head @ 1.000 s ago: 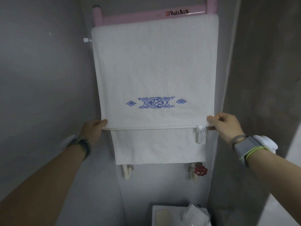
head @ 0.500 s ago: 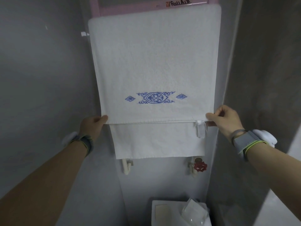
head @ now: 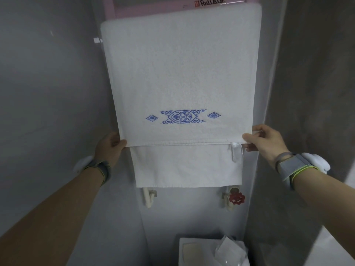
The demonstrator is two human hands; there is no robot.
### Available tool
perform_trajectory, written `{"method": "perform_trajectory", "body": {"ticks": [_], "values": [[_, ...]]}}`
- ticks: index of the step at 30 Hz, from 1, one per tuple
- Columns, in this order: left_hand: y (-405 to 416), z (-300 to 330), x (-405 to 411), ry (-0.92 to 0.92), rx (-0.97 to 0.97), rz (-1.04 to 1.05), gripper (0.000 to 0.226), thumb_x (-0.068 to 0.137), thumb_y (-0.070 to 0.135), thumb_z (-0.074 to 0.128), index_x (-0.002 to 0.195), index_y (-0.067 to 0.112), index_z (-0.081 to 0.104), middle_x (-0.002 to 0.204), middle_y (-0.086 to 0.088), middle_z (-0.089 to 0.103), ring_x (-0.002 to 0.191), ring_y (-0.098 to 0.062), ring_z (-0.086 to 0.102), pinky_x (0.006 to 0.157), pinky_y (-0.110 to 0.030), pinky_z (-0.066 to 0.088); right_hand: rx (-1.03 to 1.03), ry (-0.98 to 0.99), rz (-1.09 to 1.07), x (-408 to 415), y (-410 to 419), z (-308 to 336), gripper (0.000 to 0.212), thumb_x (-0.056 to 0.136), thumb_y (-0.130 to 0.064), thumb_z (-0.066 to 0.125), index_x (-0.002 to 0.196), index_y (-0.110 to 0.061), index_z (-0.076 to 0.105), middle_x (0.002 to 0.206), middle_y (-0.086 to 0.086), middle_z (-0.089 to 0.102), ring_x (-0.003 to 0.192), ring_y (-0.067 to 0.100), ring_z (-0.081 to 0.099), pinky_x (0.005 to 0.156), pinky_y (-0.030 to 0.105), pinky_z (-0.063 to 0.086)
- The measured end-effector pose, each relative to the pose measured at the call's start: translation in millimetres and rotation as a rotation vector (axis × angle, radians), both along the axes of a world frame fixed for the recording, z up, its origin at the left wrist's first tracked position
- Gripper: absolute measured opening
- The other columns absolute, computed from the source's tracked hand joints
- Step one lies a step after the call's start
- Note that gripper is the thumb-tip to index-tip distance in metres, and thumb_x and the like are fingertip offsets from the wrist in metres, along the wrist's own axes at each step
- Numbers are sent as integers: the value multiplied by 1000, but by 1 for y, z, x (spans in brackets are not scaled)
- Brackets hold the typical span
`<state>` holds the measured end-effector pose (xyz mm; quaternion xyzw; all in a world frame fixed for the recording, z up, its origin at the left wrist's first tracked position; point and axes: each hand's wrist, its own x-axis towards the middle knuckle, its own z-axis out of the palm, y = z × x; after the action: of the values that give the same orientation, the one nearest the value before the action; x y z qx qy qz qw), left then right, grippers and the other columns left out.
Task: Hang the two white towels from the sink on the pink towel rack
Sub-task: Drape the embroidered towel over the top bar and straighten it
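A white towel (head: 180,73) with a blue embroidered motif hangs over the pink towel rack (head: 146,10) at the top of the view. My left hand (head: 109,146) pinches its lower left corner and my right hand (head: 263,141) pinches its lower right corner. Behind and below it hangs a second layer of white towel (head: 184,166) with a small white tag at its right side. Whether that lower layer is a separate towel or the back half of the first, I cannot tell.
Grey walls close in on both sides. Below the towels are white pipes (head: 148,198) and a red valve handle (head: 237,198). A white toilet tank top (head: 190,244) with a soap bar and crumpled plastic sits at the bottom.
The view has tilted down slightly, so the rack sits higher in the frame. Both hands stay on the towel's lower corners, holding the hem a little higher.
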<state>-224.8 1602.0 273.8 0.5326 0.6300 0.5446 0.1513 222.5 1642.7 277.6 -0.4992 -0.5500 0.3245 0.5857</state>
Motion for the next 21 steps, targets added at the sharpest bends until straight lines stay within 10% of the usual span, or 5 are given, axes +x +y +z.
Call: {"method": "perform_trajectory", "body": {"ticks": [5,11,15,21], "values": [[0,6,2,-2,-19,-78,22,90,4,59,111,12,62,105,-10,68,64,9,67,84,-30,53,-39,34,66,3,3,2,22,84,0,70,105,-2,63,75,17,54,45,13,65,49,21,55],[0,13,-4,-40,-64,-137,26,90,-3,58,90,23,62,110,-22,66,85,-27,69,89,-36,57,-68,85,95,4,3,4,25,84,2,70,67,-9,55,52,1,50,44,16,64,51,24,58],[2,8,-6,-5,-53,-106,14,91,-1,59,98,10,64,94,-6,71,67,-2,70,69,-10,56,-63,75,122,3,4,4,21,84,0,70,69,-8,59,51,0,55,46,19,62,54,25,59],[6,4,-7,99,-58,-95,19,91,10,61,108,4,68,95,-7,73,86,-22,70,94,-40,52,-59,-13,139,9,9,3,27,85,-2,70,67,-6,50,72,14,47,50,21,65,55,27,59]]}}
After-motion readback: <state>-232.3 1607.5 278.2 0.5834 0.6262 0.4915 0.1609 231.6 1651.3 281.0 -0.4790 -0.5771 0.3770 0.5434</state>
